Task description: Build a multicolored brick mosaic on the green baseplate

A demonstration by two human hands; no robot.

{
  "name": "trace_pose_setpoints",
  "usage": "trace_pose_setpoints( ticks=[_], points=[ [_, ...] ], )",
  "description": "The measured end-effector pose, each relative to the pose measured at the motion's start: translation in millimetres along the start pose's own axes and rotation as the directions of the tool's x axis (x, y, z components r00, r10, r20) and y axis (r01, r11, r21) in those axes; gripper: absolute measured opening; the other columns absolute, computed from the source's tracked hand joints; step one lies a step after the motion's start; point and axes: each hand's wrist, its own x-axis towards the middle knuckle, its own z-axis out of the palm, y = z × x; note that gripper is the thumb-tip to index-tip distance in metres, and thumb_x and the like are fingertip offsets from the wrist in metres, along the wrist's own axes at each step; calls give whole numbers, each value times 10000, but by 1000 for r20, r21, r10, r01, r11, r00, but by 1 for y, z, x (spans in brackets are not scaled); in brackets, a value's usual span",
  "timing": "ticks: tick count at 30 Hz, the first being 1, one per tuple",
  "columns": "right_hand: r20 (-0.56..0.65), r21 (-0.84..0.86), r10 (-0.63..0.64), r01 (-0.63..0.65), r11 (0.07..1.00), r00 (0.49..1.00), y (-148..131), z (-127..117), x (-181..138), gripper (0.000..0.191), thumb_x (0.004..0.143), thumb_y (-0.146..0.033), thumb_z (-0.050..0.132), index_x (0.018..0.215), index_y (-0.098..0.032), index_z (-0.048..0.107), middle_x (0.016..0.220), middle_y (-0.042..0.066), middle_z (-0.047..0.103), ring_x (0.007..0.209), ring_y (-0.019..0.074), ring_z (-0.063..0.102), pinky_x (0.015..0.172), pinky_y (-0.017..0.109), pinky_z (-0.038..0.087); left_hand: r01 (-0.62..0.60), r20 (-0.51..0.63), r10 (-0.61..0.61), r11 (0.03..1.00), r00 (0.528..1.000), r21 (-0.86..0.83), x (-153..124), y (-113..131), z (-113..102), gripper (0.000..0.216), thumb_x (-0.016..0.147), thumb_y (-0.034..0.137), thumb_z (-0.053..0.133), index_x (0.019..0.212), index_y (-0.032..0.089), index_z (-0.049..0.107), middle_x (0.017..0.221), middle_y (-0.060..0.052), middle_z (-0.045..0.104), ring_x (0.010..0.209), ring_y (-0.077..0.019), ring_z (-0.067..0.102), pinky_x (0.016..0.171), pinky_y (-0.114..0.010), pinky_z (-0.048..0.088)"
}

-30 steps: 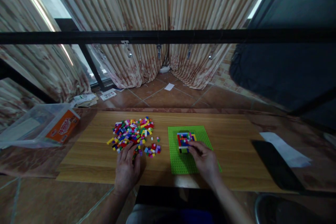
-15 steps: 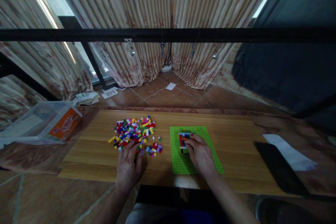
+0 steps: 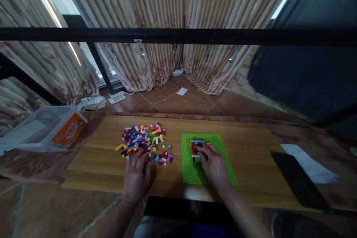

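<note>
A green baseplate (image 3: 195,171) lies on the wooden board, with a small multicoloured brick build (image 3: 195,145) on its far half. My right hand (image 3: 214,164) rests on the plate, fingers curled over the build's right side and pressing on it; whether it holds a brick is hidden. To the left is a pile of small coloured bricks (image 3: 141,139). My left hand (image 3: 135,176) lies flat on the board at the pile's near edge, fingers stretched out and touching the nearest bricks.
A clear plastic box (image 3: 41,128) with an orange label stands at the far left. A dark flat object (image 3: 298,180) and a white paper (image 3: 308,163) lie at the right. A black bar (image 3: 178,36) crosses the view; curtains hang behind.
My right hand has moved forward from the build's near right corner and now covers its right side. The left hand has stayed in place. The view has shifted slightly.
</note>
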Motion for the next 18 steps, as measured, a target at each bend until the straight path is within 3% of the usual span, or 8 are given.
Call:
trace_pose_setpoints(
  ticks=[9,18],
  points=[
    [-115,-48,-48,43,998,992,12,-4,-17,288,911,-232,427,1007,-217,698,1039,92,635,981,214,586,873,385,501,-1,3,1,1000,1000,-2,0,-1,0,282,872,240,536,1143,169,564,1212,-128,586,1136,-279,531,969,-461,453],
    [-66,-148,-137,127,981,988,12,3,-26,329,897,-155,420,1085,-208,684,1095,104,615,1012,235,550,860,401,503,16,13,-16,1000,1000,1,0,1,0,280,872,232,533,1143,171,568,1241,-128,573,1141,-274,522,984,-465,441]
  ],
)
